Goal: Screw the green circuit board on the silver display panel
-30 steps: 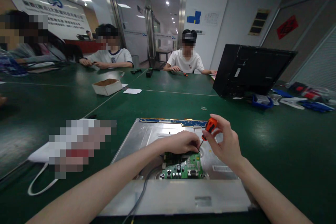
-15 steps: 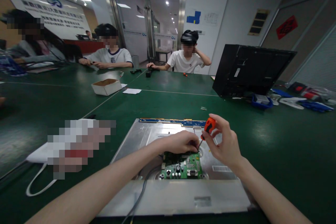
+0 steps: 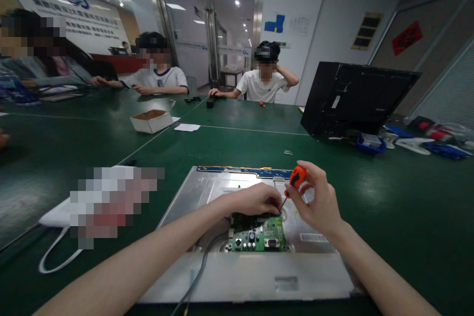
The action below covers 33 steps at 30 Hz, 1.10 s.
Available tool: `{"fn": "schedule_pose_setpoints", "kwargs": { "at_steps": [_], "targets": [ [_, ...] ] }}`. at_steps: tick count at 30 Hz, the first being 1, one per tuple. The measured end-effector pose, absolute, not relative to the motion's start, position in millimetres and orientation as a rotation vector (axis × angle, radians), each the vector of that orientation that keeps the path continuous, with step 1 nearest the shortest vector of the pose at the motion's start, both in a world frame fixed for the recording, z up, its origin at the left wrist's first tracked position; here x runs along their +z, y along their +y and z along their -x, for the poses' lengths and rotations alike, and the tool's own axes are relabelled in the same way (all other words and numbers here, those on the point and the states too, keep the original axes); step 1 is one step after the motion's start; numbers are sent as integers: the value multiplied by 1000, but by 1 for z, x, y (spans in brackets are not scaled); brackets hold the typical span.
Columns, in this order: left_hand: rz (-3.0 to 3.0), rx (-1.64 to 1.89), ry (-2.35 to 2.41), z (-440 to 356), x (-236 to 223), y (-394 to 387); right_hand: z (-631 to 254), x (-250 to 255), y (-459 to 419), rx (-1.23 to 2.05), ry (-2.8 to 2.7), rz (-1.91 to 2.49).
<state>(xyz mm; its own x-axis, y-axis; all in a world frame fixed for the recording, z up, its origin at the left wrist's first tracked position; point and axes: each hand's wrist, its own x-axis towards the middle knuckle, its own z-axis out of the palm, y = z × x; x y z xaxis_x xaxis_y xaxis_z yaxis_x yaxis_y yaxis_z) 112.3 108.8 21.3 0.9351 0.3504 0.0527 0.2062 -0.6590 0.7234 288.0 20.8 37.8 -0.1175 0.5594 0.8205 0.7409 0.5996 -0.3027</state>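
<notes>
An orange and black screwdriver point(image 3: 297, 176) is pinched between the thumb and fingers of my right hand point(image 3: 319, 192), tilted with its shaft running down to the left. Its tip meets the upper right corner of the green circuit board point(image 3: 255, 237). My left hand point(image 3: 261, 199) reaches over the board's far edge, fingers closed together beside the screwdriver tip; what they pinch is hidden. Beneath the board lies a silver metal panel point(image 3: 237, 274), with a blue circuit strip point(image 3: 229, 170) along its far edge. A grey cable point(image 3: 203, 264) runs from the board's left side toward me.
A white strapped item point(image 3: 59, 215), partly blurred out, lies left of the panel. Farther off are an open cardboard box point(image 3: 151, 121), white paper point(image 3: 187, 127) and a black monitor casing point(image 3: 359, 98). A blue tray point(image 3: 370, 144) sits by the casing. Several people sit across the green table point(image 3: 229, 143).
Both hands and the screwdriver stay almost in place at the board's corner. At the far left, a seated person's head and a neighbour's hand have shifted slightly.
</notes>
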Motion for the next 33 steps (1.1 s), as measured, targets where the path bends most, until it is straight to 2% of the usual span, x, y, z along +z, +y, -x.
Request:
{"fn": "schedule_pose_setpoints", "kwargs": {
  "at_steps": [33],
  "targets": [
    [-2310,260,416,-111,18,107,-290,38,22,-183,-1831,1059]
  ]
}}
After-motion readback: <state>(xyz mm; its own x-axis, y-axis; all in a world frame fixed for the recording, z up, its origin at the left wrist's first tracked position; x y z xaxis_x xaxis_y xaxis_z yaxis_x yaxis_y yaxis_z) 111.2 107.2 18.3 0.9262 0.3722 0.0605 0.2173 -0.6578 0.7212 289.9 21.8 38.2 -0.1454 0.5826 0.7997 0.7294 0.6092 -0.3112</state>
